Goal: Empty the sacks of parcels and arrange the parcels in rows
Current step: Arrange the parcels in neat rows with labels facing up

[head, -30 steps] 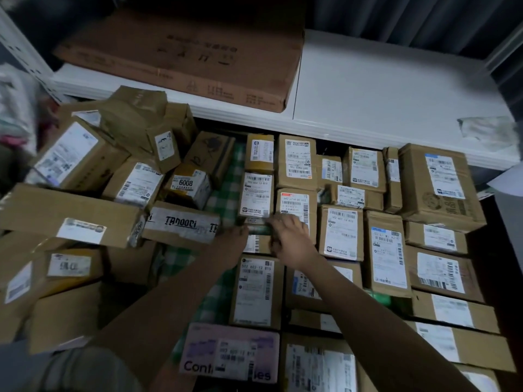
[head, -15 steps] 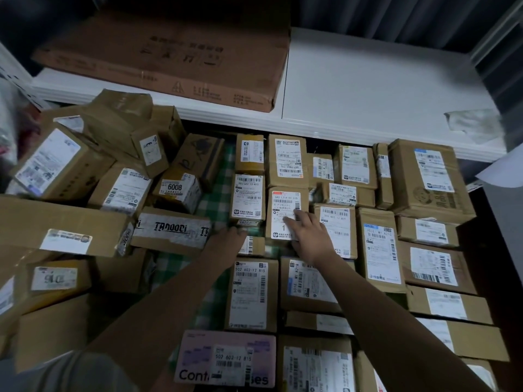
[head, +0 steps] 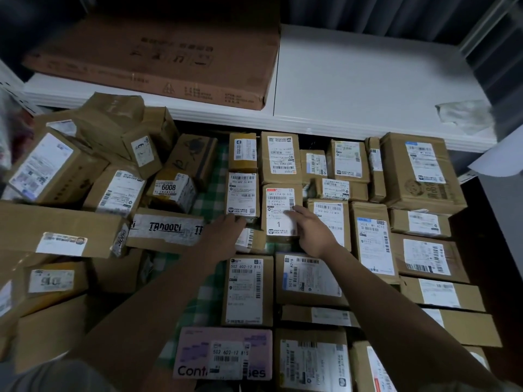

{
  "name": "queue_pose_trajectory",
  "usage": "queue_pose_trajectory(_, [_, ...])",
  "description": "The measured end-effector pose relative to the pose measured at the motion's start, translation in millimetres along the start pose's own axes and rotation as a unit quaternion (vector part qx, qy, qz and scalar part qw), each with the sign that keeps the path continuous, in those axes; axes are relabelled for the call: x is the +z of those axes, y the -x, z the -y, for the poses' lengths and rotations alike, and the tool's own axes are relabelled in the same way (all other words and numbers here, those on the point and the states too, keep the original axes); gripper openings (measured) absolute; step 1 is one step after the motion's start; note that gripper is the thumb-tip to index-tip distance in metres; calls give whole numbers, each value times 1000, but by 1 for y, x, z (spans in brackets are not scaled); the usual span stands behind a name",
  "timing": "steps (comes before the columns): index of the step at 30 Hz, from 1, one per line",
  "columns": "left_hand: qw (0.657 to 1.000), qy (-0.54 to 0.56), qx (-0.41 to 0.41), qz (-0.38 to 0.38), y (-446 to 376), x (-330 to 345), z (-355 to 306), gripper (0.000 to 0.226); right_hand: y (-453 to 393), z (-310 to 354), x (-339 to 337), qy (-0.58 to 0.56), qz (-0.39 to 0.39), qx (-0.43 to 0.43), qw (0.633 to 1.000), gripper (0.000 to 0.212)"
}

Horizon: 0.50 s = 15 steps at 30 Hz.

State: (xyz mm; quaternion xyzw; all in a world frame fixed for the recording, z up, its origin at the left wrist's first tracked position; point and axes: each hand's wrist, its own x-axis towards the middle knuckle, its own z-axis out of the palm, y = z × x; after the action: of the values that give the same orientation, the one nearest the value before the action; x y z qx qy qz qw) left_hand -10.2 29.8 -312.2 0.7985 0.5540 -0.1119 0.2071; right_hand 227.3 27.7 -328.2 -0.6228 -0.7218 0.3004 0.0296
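Beside the "1"-labelled parcel (head: 280, 212), just set upright in its row, right hand (head: 312, 233) rests flat-fingered; left hand (head: 226, 226) touches, grip unclear.

A parcel sorting or storage room: dozens of labelled cardboard parcels (head: 283, 210) lie in rows and a loose heap on a checked cloth (head: 210, 199), below a white shelf (head: 368, 89)

Dim overall, bluish cast. Brightest on far white shelf (head: 368, 89). Near corners fall dark, soft. Wide-angle bending at edges; left side blurred.
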Motion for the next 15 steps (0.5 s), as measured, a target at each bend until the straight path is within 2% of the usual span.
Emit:
queue_pose_trajectory(3, [1000,-8,14,-7,3,-7,-6,52,15,-2,-5,-25,-65,-13,998,41])
queue_pose_trajectory(6, [1000,-7,20,-3,6,-12,-13,54,38,-5,-6,1,-19,-14,1000,26])
queue_pose_trajectory(8, [1000,-9,29,2,8,-15,-22,54,54,-11,-3,64,17,-10,998,27])
queue_pose_trajectory(11, [999,-24,41,-5,8,-17,-34,52,69,-20,3,151,45,10,988,44])
queue_pose_trajectory(15, [998,-30,53,-25,7,-17,-39,55,74,-24,11,174,35,31,984,47])
